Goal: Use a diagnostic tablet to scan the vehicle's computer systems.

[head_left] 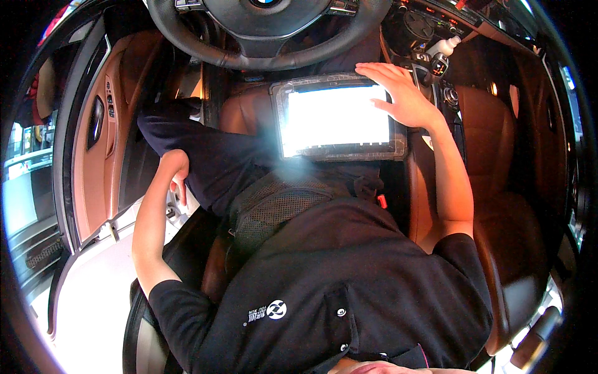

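Observation:
A rugged tablet with a thick dark frame rests on my lap, below the steering wheel. Its screen glows white, too bright to read. My right hand lies over the tablet's upper right corner, fingers stretched out along the top edge and the thumb over the screen. By the outer side of my left thigh, my left hand hangs from a bent wrist, its fingers loose and pointing down, with nothing seen in them. Part of that hand is turned out of sight.
The black steering wheel spans the top. At the left stands the open car door with brown trim. Right of me are the gear lever, a small white bottle on the console and the brown passenger seat.

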`<state>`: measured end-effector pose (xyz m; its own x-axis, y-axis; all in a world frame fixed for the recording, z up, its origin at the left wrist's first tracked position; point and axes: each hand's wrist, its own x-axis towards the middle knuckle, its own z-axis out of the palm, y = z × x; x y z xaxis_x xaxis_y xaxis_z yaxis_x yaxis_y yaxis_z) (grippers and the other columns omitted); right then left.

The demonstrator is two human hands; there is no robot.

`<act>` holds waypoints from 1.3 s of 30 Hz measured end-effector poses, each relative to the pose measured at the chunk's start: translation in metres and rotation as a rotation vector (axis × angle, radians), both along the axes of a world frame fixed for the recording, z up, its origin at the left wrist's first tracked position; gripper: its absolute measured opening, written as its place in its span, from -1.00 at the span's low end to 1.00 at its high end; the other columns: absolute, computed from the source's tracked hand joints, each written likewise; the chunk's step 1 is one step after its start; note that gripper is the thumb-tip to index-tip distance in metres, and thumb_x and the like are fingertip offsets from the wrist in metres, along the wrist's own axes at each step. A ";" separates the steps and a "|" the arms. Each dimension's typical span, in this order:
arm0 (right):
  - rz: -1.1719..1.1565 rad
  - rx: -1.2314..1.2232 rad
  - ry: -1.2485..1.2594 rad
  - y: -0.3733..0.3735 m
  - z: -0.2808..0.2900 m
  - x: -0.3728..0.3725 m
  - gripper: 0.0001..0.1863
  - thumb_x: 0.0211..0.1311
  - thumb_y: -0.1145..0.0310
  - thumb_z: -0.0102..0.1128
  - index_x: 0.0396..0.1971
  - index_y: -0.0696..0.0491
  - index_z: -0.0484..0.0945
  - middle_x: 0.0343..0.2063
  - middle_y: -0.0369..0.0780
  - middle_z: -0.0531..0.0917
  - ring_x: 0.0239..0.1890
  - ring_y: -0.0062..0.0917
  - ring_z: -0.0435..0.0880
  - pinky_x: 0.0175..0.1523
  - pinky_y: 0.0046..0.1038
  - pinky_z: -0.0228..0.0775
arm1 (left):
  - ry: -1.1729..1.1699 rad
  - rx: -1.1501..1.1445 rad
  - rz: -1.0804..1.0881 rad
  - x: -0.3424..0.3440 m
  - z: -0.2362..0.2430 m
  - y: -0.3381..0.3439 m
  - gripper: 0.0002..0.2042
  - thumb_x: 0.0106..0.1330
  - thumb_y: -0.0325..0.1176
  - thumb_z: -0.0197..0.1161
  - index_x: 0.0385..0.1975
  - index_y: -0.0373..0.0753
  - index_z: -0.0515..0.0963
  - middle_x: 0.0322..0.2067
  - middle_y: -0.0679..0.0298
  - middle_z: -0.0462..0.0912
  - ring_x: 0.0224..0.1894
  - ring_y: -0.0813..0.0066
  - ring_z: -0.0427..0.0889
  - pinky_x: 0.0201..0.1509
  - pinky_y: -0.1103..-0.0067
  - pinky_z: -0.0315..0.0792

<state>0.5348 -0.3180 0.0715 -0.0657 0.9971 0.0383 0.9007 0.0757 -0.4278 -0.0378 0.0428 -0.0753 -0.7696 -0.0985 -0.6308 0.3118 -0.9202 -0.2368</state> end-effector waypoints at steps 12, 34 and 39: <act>0.021 0.060 0.078 0.002 -0.008 0.008 -0.37 0.53 0.50 0.18 0.57 0.00 0.42 0.51 -0.12 0.52 0.56 -0.20 0.43 0.66 -0.08 0.07 | -0.242 0.103 -0.088 0.020 0.034 -0.015 -0.56 0.36 0.48 0.36 0.23 0.78 0.71 0.35 0.57 0.70 0.32 0.59 0.67 0.35 0.53 0.54; 0.031 0.031 0.079 0.005 0.000 0.004 -0.39 0.57 0.47 0.18 0.57 0.03 0.41 0.54 -0.15 0.49 0.60 -0.22 0.37 0.67 -0.11 0.01 | -0.030 -0.103 0.049 -0.017 -0.007 0.011 -0.25 0.58 -0.37 -0.22 0.53 0.90 0.34 0.62 0.54 0.38 0.49 0.58 0.49 0.44 0.52 0.43; 0.027 0.007 0.067 0.002 -0.001 0.007 -0.35 0.55 0.42 0.23 0.59 0.02 0.39 0.57 -0.17 0.46 0.62 -0.20 0.34 0.70 -0.09 -0.01 | -0.039 0.125 0.073 0.005 0.003 -0.001 -0.14 0.40 -0.50 -0.16 0.51 0.82 0.42 0.58 0.43 0.43 0.42 0.63 0.51 0.38 0.47 0.43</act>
<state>0.5418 -0.3155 0.0709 -0.0895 0.9947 0.0503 0.8677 0.1026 -0.4864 -0.0330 0.0421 -0.0726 -0.7382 -0.0718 -0.6708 0.3876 -0.8590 -0.3346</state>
